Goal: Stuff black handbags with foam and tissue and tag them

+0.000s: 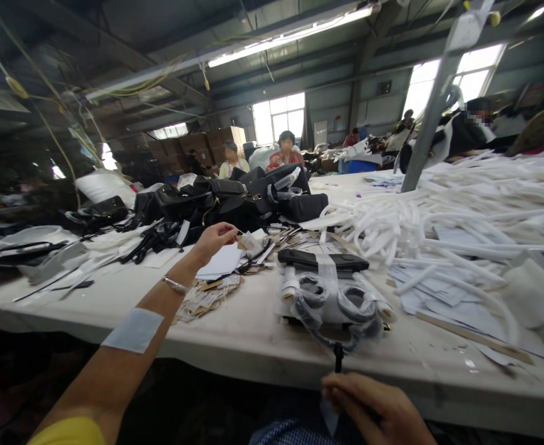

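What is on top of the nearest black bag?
On the black bag lie plastic-wrapped straps and a pale strip across its dark upper edge. Beneath them its surface is hidden, as is its inside.

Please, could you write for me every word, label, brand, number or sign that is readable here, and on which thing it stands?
No text can be read anywhere in this picture.
Small cards in the pile on the table: any print is too small and blurred.
Wrapped bag: no brand can be made out.
Cardboard boxes at the back: too far and dim to read.
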`<state>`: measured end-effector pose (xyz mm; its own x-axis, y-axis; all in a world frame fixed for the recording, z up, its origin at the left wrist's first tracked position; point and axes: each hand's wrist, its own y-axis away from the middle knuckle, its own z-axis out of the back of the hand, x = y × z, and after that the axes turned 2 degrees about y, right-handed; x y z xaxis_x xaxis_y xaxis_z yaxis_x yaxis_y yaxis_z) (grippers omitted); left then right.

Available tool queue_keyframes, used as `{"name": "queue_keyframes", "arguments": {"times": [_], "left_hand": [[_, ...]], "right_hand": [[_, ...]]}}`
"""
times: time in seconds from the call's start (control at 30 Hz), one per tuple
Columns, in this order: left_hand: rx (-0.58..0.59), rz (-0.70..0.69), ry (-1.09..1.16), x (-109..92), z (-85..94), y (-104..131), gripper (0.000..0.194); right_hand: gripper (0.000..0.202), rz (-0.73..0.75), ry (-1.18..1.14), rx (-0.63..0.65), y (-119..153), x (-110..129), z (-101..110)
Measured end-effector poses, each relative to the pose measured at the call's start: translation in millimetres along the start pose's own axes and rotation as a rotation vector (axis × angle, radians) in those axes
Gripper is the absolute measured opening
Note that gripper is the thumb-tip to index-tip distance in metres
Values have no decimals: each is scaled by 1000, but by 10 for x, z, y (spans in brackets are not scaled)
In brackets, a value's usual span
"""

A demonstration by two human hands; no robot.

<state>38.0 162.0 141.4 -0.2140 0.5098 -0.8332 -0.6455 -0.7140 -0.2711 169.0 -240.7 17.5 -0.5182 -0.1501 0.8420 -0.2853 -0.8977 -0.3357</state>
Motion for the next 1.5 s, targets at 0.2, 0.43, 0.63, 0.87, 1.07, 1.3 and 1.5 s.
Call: {"name": "queue_keyframes", "arguments": {"times": [0.2, 0.43, 0.63, 0.87, 1.07, 1.3, 1.5], "left_hand": [[104, -48, 228, -726, -1, 262, 43], [334, -68, 429, -1219, -400, 702, 36], [428, 30, 629, -1390, -704, 916, 32], [316, -71, 339, -1292, -947, 881, 38], [71, -589, -183, -1251, -969, 1179, 24], [122, -512, -240, -1160, -1135, 1432, 18], [361, -98, 201, -1185, -1256, 1390, 35]], "right_hand": [[28, 61, -25, -195, -805, 410, 34], [76, 148, -208, -228, -1303, 577, -83], [33, 61, -431, -220, -1192, 532, -52], [34, -198, -557, -256, -957, 493, 69], [29, -230, -390, -355, -799, 470, 188], [26, -178, -333, -386, -784, 564, 289], [29, -161, -294, -437, -756, 539, 317]]}}
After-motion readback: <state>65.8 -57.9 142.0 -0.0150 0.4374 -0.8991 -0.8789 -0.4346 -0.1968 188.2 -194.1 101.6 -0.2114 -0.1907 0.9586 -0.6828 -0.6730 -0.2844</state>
